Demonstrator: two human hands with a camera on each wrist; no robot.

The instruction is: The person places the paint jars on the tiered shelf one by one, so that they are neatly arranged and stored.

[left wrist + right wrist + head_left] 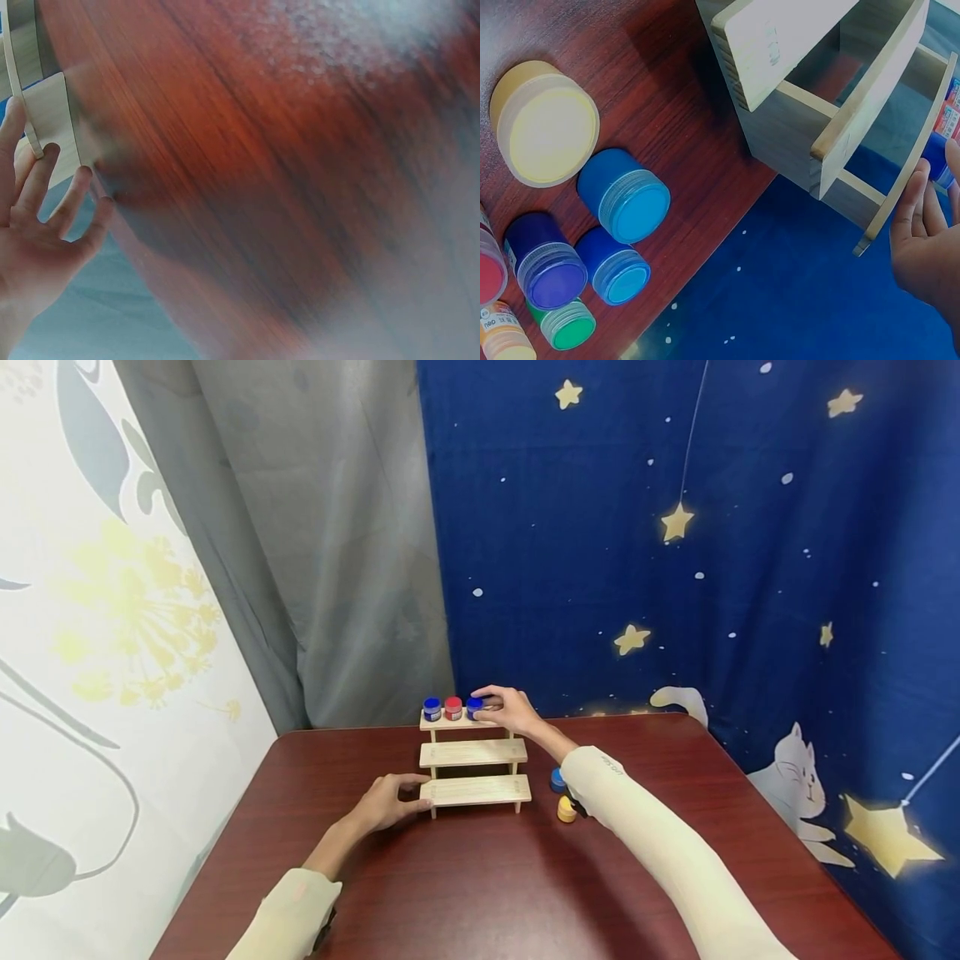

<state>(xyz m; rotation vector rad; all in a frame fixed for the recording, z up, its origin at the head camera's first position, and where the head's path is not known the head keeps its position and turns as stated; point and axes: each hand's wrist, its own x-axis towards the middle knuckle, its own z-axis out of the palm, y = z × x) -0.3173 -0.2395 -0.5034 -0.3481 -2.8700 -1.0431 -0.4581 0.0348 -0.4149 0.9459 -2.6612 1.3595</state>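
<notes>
A three-tier wooden display stand stands on the table. My left hand holds the left end of its lowest step between thumb and fingers; the left wrist view shows the fingertips at the board's edge. On the top step sit a dark blue paint jar at the left and a red paint jar beside it. My right hand pinches another dark blue paint jar at the right of this row, its fingers partly covering the jar. In the right wrist view that blue jar is partly cut off.
Right of the stand, under the right forearm, are a blue jar and a yellow jar. The right wrist view shows more paint jars there, including purple and green. Curtains hang behind the dark red table.
</notes>
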